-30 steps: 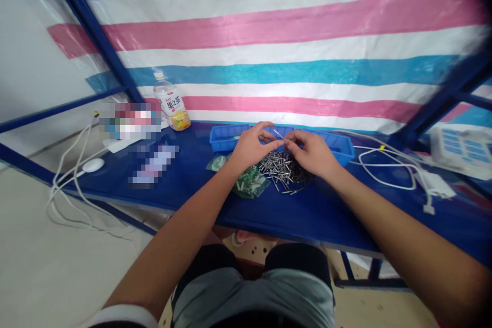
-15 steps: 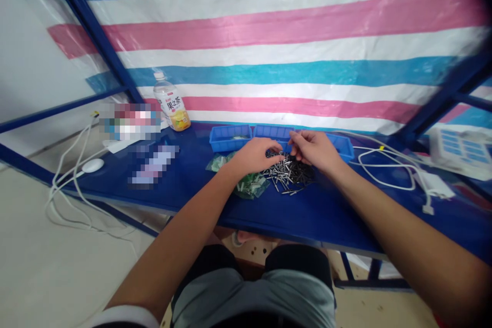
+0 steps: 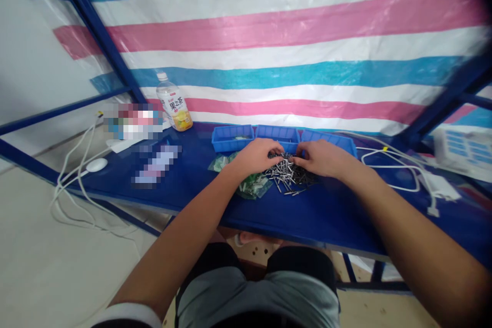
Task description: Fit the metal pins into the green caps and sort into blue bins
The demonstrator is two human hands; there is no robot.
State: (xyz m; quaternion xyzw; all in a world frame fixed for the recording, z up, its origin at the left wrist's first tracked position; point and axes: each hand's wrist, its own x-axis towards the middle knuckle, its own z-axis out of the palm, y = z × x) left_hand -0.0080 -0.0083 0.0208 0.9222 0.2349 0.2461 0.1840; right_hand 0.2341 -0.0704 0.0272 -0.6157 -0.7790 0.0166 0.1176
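A heap of silver and dark metal pins (image 3: 286, 177) lies on the blue table, between and in front of my hands. My left hand (image 3: 259, 156) rests at the heap's left side, fingers curved with a gap between thumb and fingertips. On the right side, my right hand (image 3: 319, 158) reaches into the heap, thumb and fingers apart. Behind them stand three blue bins: the left bin (image 3: 232, 139) with something pale inside, the middle bin (image 3: 277, 136) and the right bin (image 3: 330, 142). Green-tinted plastic bags (image 3: 251, 187) lie beside the heap, partly under my left wrist.
A drink bottle (image 3: 175, 105) stands at the back left. White cables and an adapter (image 3: 440, 186) lie on the right of the blue table (image 3: 307, 220). A white oval device (image 3: 97, 165) sits near the left edge. A striped sheet (image 3: 269, 36) hangs behind.
My right hand has lowered from near the bins into the heap, and its fingers have spread from a pinch. My left hand has hardly moved. The view has shifted slightly.
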